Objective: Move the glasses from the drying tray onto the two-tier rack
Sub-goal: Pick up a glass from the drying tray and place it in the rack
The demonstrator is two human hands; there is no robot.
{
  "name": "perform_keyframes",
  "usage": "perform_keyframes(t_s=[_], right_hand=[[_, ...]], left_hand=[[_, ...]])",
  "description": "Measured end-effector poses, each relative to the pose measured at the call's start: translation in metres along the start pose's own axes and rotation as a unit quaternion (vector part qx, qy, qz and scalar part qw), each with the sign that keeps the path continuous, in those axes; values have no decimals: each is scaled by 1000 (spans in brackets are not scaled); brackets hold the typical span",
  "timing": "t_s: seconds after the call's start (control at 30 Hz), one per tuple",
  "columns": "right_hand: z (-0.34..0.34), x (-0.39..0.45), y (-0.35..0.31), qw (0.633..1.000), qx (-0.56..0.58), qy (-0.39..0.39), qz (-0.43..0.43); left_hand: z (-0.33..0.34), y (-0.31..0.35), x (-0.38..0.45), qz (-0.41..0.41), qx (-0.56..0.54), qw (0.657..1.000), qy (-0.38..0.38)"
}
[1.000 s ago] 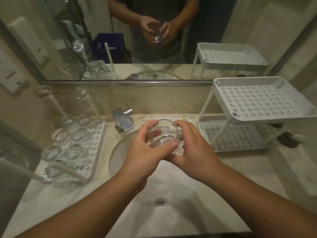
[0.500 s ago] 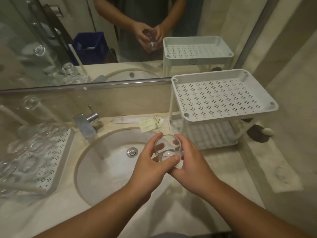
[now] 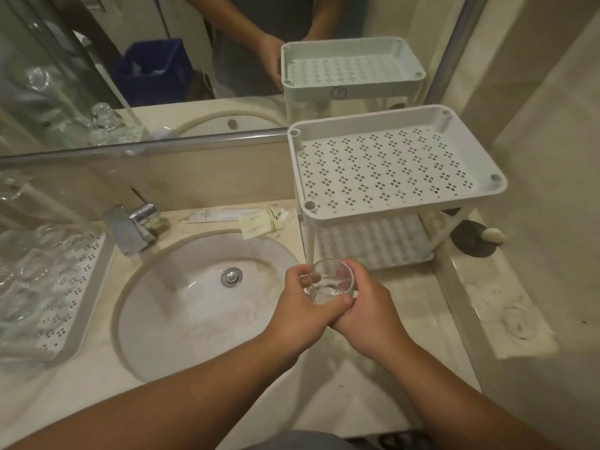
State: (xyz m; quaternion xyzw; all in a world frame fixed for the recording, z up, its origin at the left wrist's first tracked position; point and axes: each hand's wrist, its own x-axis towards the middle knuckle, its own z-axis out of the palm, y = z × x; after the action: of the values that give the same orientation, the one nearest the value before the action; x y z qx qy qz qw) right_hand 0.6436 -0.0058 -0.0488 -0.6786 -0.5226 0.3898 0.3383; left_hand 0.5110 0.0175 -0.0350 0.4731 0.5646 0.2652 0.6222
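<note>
A clear drinking glass [image 3: 329,281] is upright between both hands, just in front of the rack's lower tier. My left hand [image 3: 303,311] grips it from the left, thumb across its near side. My right hand [image 3: 368,308] wraps it from the right. The white two-tier rack [image 3: 404,207] stands at the right of the counter; its perforated top tier holds nothing, and the lower tier is partly hidden beneath it. The drying tray [image 3: 89,300] sits at the far left with several clear glasses [image 3: 29,280] on it.
A round sink [image 3: 162,319] with a chrome tap [image 3: 131,227] lies between tray and rack. Paper sachets [image 3: 256,220] lie behind the basin. A dark dish with a pale soap [image 3: 477,238] sits right of the rack. A mirror runs along the back wall.
Both hands have carried the glass rightward, from over the sink to just in front of the rack's lower tier. The view has turned right, so the tray now sits at the left edge.
</note>
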Motion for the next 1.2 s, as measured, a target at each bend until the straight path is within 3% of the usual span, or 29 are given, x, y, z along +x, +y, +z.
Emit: perform_keyframes(t_s=[0.23, 0.43, 0.83, 1.0, 1.2], right_hand=[[-1, 23, 20, 999, -24, 24, 1], [2, 46, 34, 998, -37, 45, 3], [13, 89, 59, 997, -47, 58, 25], [21, 104, 64, 996, -48, 71, 19], [28, 111, 76, 997, -25, 71, 23]], left_hand=[[13, -4, 18, 10, 59, 997, 39], [11, -6, 35, -41, 68, 996, 38], [8, -20, 61, -91, 84, 991, -50], [-2, -25, 72, -72, 169, 981, -54], [-8, -31, 84, -26, 332, 940, -73]])
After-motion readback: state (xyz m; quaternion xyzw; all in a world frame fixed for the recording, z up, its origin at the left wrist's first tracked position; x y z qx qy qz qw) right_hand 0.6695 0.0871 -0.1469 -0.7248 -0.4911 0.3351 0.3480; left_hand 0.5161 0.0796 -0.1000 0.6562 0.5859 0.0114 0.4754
